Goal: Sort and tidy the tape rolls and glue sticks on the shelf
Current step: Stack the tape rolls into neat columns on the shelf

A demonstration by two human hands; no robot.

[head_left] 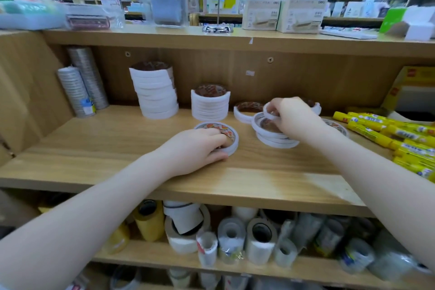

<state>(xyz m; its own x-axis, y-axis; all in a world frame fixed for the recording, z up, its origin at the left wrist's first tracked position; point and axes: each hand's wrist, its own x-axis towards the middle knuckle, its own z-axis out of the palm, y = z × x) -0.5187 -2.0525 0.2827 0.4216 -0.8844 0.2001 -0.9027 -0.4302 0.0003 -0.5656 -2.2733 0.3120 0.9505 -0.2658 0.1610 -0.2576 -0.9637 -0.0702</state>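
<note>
— Starting at the far left of the wooden shelf point(98, 148), what's there?

— Two columns of silvery tape rolls point(81, 87) leaning in the back corner. Next along the back comes a tall stack of white tape rolls point(156, 92), then a shorter stack point(210, 103) just beside it.

— And the hands?

— The left hand point(195, 148) lies over a flat tape roll with a printed label point(217, 136) near the middle of the shelf, its fingers curled over the near rim and gripping it. The right hand point(294, 117) is raised a little and pinches a thin white tape ring point(270, 113) between curled fingers, right above a low, untidy pile of similar rolls point(273, 135). Behind that pile a single roll point(247, 110) rests on the board.

— Further right?

— Another labelled roll point(336, 126) peeks out past the right wrist, and yellow glue sticks point(381, 132) lie in a loose heap at the shelf's right end, with a yellow carton point(412, 85) behind them.

— Below?

— A lower shelf point(153, 256) crowded with bigger tape rolls.
</note>
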